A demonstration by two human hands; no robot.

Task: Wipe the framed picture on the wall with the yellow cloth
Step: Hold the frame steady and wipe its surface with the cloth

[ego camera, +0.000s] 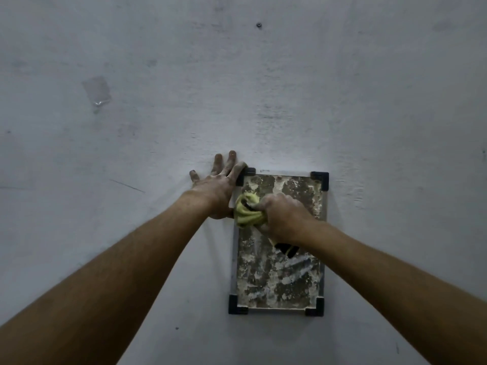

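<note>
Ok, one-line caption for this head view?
Right hand rubs yellow cloth on the grimy framed picture while left hand braces its upper-left edge.

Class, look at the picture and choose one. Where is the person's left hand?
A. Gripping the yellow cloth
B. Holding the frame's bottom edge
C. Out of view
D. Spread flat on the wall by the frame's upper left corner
D: the left hand lies open on the wall beside the framed picture, while the right hand holds the yellow cloth.
</note>
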